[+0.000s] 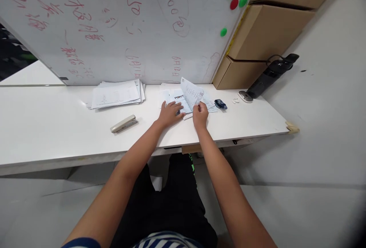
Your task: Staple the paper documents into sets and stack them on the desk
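Under my left hand (170, 113) lies a blue-and-white printed sheet or booklet (177, 96), with dark capital letters beside my fingers. That hand is flat, its fingers spread over the left part. Between the fingertips of my right hand (200, 114) is the lower edge of a written paper sheet (192, 93). The sheet stands tilted up and curves above the papers beneath. More papers lie flat under and to the right of my right hand. My palms hide part of the lower edges.
A stapler (123, 123) and a paper stack (116, 94) lie to the left. On the right are a dark blue object (220, 104), a mouse (245, 96) and a black bottle (270, 74). Behind stand a whiteboard (154, 45) with magnets and stacked cardboard boxes (240, 73).
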Demonstrator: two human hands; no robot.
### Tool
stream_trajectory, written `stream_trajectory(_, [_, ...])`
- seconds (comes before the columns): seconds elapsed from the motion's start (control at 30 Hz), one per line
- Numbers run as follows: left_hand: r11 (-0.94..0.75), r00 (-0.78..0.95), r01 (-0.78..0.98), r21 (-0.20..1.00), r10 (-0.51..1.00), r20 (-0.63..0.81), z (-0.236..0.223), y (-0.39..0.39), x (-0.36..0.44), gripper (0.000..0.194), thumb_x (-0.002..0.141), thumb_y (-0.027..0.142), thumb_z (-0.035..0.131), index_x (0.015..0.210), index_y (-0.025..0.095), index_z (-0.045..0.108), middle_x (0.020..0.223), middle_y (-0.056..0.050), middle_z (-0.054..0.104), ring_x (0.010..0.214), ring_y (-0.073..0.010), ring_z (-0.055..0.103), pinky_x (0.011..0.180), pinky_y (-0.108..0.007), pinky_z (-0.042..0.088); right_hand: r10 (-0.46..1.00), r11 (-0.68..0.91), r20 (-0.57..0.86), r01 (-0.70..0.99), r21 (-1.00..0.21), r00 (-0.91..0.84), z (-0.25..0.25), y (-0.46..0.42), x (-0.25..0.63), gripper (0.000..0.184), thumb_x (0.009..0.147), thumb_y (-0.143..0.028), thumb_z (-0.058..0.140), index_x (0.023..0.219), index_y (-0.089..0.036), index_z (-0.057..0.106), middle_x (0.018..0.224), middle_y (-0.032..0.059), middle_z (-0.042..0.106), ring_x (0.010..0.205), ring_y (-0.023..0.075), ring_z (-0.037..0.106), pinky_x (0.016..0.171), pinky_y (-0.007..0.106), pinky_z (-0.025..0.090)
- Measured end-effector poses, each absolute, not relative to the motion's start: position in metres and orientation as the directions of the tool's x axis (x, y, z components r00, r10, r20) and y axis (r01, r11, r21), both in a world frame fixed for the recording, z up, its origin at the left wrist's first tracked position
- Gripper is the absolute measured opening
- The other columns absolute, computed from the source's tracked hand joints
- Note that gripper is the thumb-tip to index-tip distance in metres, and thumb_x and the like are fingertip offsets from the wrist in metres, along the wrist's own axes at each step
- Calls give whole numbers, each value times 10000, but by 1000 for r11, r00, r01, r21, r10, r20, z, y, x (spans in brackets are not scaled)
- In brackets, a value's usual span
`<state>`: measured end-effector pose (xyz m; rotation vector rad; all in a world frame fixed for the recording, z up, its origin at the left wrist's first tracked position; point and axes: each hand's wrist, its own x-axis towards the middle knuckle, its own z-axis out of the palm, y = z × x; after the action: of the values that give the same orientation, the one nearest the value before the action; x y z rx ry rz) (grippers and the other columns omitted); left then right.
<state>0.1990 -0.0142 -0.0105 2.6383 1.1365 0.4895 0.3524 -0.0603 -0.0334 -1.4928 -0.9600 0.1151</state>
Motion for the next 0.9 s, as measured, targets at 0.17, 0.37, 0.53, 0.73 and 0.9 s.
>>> stream_trajectory(0.17, [-648,607,666,368,758,236,-10,-14,197,425,901,524,431,1238,318,588,1382,0,530,1323,-289,379,1128,-569,95,552,252,596,565,-786,583,-34,-60,352,241,796,-171,427,892,-197,647,1033,77,631,1029,185,576,970,344,422])
stream_trajectory(0.37, [-632,564,661,403,774,288,-8,-13,196,335,898,467,454,1075,288,676,1199,-27,658,1180,-276,512,1077,-524,227,622,126,538,605,-786,569,-36,-60,352,273,792,-153,437,850,-218,696,1160,72,633,1192,215,515,1084,436,312])
stream_trajectory(0.53, [-651,556,662,372,759,340,-10,-9,195,280,903,391,465,1007,241,676,1067,-48,700,1033,-252,596,933,-405,370,714,4,443,629,-777,542,-33,-60,349,318,768,-128,417,839,-229,711,1169,51,666,1264,231,462,1124,513,183])
stream_trajectory(0.73, [-641,536,693,331,765,358,-13,-2,192,271,929,300,414,883,214,667,898,-51,707,876,-230,635,729,-328,399,807,-44,391,705,-708,443,-29,-64,344,342,773,-140,418,914,-265,702,1174,8,673,1243,228,483,1110,589,62])
stream_trajectory(0.9, [-639,517,697,327,763,389,-19,3,191,282,945,336,416,853,209,650,884,-49,700,836,-230,632,666,-321,380,843,-42,399,783,-620,361,-32,-63,342,315,790,-184,458,988,-277,685,1206,18,658,1224,246,490,1089,631,27])
